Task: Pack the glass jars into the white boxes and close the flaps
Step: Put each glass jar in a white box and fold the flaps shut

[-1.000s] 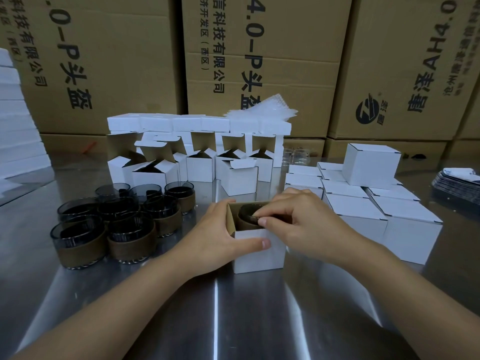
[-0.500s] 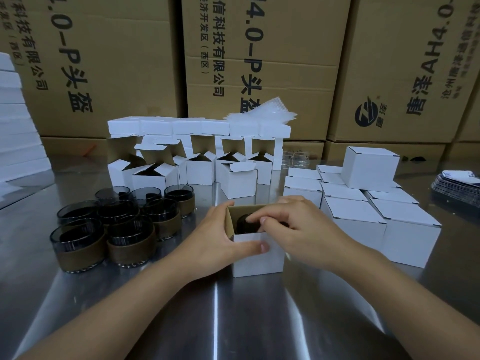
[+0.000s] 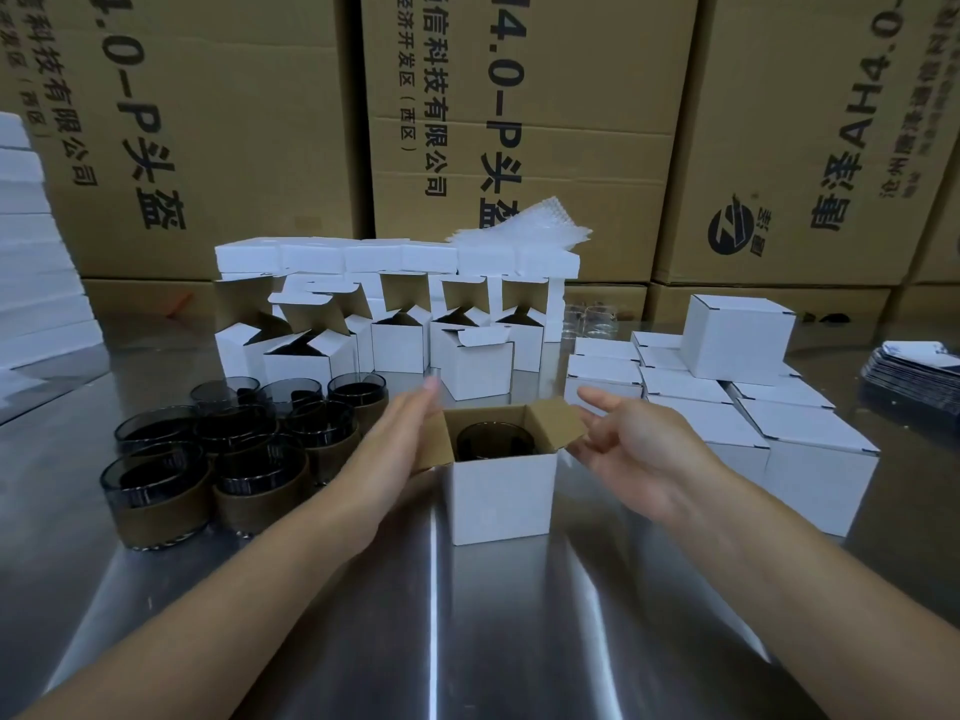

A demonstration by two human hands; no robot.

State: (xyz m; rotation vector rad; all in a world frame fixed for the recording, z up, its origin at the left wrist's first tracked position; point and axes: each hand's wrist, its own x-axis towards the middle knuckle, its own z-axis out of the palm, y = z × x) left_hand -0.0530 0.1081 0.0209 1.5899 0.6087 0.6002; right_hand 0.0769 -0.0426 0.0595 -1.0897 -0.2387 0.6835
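The dark round glass jar (image 3: 493, 441) sits inside the small white cardboard box (image 3: 501, 498) in the middle of the frame, between two empty hands with uncurled fingers: left hand (image 3: 397, 449) flat against the left flap (image 3: 435, 443), right hand (image 3: 639, 449) just by the right flap (image 3: 558, 423).

Glass jar (image 3: 493, 443) inside open white box (image 3: 501, 498)
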